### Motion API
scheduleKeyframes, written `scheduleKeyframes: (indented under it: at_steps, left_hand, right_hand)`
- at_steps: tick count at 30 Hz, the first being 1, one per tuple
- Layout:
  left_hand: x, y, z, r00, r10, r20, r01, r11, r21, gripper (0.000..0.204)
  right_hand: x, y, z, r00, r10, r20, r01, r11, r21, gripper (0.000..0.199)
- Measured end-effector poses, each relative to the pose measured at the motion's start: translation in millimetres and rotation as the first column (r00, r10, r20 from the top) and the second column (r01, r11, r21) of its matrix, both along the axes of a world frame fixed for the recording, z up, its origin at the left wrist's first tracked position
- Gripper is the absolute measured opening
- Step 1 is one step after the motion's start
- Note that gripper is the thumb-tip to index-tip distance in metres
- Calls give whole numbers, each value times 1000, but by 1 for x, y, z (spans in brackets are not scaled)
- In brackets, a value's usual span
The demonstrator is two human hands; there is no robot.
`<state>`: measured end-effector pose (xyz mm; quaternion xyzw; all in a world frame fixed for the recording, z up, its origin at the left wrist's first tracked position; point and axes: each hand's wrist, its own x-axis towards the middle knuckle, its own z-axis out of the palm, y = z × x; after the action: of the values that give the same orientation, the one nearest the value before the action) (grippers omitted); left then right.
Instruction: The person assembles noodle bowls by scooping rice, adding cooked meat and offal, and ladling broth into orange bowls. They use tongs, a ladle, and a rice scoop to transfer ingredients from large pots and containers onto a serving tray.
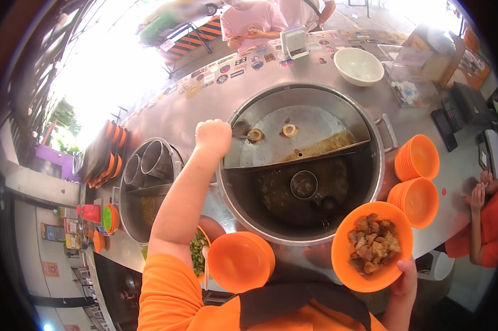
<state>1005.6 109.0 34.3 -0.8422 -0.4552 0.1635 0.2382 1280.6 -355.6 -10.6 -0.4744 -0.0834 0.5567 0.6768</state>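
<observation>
Nearest the viewer, the right hand (406, 278) grips the rim of an orange bowl (372, 248) holding browned meat pieces, its fingers closed on the bowl's lower right edge. Just left of it, an empty orange bowl stack (240, 262) sits at the counter's near edge, beside a container of chopped greens (197, 252). Beyond these stands a large steel pot (304, 165), half covered by a flat lid (301, 135); a ladle (304, 185) rests in the dark broth of the open half. The left hand (214, 137) is clenched in a fist around a utensil handle (240, 131) over the lid. Farther right, two stacks of orange bowls (417, 179) stand on the steel counter (193, 110). Farthest, a white bowl (358, 66) sits near the counter's far edge.
</observation>
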Motion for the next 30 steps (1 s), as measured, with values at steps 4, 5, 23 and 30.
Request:
scheduleKeyframes:
  at_steps: [4,5,23,30]
  left_hand:
    - [1,6,-2,999,10,-47,-12,999,-42,16]
    - [2,8,-4,997,5,-78,-9,998,-56,17]
    - [-16,-53,63,957,-265,114,267,964,4,13]
    - [35,-132,38,814,-581,-4,563,790,-241,10]
  right_hand:
    - [17,-29,1,996,-89,16,89,996,-24,76]
    - [22,-37,1,992,-120,31,120,993,-20,75]
    - [42,-89,-66,1000,5,23,0,983,-186,80]
    - [42,-75,-70,997,80,-14,-81,981,-178,82]
